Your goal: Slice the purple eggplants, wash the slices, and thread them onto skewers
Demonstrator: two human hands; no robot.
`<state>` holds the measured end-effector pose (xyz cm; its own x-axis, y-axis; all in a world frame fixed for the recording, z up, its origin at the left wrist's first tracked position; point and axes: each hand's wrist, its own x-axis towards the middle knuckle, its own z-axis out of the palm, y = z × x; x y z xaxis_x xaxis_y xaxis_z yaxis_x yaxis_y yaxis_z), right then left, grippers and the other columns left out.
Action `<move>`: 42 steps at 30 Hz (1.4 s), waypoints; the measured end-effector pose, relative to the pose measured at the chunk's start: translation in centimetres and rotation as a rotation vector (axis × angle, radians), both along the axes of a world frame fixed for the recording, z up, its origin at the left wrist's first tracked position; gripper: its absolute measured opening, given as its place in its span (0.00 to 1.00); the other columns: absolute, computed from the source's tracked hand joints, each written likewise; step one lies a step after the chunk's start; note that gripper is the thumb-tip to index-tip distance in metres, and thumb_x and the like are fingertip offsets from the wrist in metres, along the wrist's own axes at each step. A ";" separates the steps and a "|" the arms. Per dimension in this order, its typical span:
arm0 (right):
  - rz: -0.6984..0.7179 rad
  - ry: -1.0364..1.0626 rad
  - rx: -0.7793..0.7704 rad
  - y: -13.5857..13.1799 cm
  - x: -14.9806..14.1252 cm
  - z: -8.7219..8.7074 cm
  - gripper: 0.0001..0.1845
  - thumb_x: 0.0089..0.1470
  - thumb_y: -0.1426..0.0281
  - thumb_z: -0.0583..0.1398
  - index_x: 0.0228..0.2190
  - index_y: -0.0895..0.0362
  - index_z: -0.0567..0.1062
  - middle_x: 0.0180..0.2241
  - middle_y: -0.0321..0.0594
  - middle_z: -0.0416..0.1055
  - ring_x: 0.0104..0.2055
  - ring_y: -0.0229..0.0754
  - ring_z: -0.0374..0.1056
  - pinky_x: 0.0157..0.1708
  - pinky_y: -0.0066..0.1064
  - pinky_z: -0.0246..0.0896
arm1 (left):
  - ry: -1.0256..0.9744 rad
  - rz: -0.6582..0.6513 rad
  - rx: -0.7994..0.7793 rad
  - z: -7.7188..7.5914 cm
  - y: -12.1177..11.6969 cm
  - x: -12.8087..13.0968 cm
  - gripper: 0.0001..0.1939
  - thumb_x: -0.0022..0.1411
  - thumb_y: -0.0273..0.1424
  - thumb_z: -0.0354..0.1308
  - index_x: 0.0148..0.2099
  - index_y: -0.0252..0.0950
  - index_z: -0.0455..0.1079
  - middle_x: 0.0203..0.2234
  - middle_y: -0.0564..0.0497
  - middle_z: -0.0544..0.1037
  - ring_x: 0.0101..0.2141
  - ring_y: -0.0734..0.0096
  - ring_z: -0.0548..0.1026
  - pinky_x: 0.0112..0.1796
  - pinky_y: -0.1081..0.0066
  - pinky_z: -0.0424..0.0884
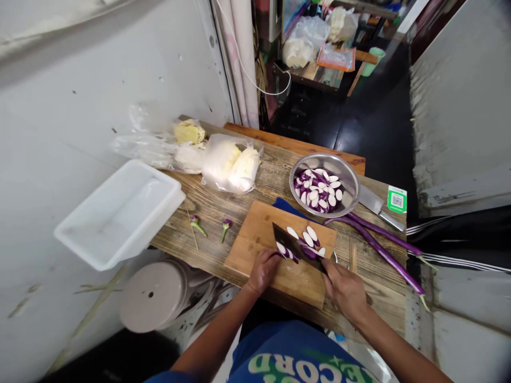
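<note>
A wooden cutting board (259, 239) lies on the plank table. My right hand (345, 287) is closed round the handle of a cleaver (295, 246), whose blade rests across a purple eggplant piece (288, 253). My left hand (263, 268) is curled, fingertips pressed on that eggplant piece just left of the blade. Several oval white-and-purple slices (308, 236) lie on the board beyond the blade.
A steel bowl (347, 181) holds several eggplant slices. Two long whole eggplants (383, 250) lie at the right, by a second knife (377, 206). Two cut stems (197, 224) lie left of the board. A white plastic tub (120, 213) and plastic bags (231, 165) sit at the left.
</note>
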<state>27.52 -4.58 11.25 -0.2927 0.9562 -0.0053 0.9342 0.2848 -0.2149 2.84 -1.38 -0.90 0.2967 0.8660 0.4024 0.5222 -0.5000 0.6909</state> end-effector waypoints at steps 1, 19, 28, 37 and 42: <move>0.008 -0.021 0.026 -0.2 0.5 -0.1 0.16 0.56 0.72 0.51 0.45 0.61 0.70 0.44 0.49 0.73 0.43 0.44 0.69 0.41 0.30 0.61 | -0.006 0.041 -0.003 0.1 -0.2 0.2 0.11 0.63 0.28 0.49 0.44 0.36 0.72 0.41 0.45 0.73 0.43 0.65 0.70 0.43 0.60 0.70; 0.204 -0.115 0.147 -2.7 3.2 -2.6 0.17 0.51 0.75 0.55 0.44 0.65 0.72 0.51 0.54 0.67 0.41 0.48 0.67 0.40 0.37 0.62 | 0.353 -0.191 0.056 8.3 -0.3 2.7 0.18 0.63 0.30 0.49 0.55 0.39 0.63 0.53 0.45 0.67 0.57 0.61 0.59 0.53 0.55 0.60; 0.415 -0.089 0.423 -1.6 2.1 -4.0 0.13 0.55 0.76 0.51 0.36 0.61 0.75 0.44 0.50 0.73 0.33 0.43 0.68 0.30 0.34 0.64 | 0.511 -0.472 -0.067 7.4 0.7 5.3 0.20 0.66 0.30 0.41 0.60 0.42 0.58 0.57 0.52 0.63 0.62 0.68 0.48 0.60 0.55 0.42; 0.280 0.324 -0.003 -4.8 10.0 -3.4 0.13 0.57 0.69 0.52 0.40 0.58 0.73 0.42 0.48 0.74 0.40 0.44 0.71 0.38 0.34 0.66 | 0.372 -0.154 -0.218 3.2 3.3 1.9 0.23 0.65 0.34 0.44 0.62 0.40 0.53 0.61 0.46 0.57 0.61 0.65 0.50 0.59 0.56 0.49; -0.638 0.896 -0.451 -6.6 10.1 -6.3 0.19 0.51 0.53 0.56 0.31 0.57 0.71 0.14 0.33 0.67 0.13 0.37 0.61 0.14 0.27 0.56 | 0.234 0.110 -0.240 1.7 0.4 3.5 0.31 0.63 0.38 0.47 0.65 0.37 0.43 0.62 0.42 0.53 0.61 0.62 0.50 0.58 0.56 0.50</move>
<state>37.65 -11.22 4.94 0.1649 0.8946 -0.4153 0.3451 -0.4467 -0.8254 6.29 -0.99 0.79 0.2568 0.9596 0.1154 0.7216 -0.2698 0.6376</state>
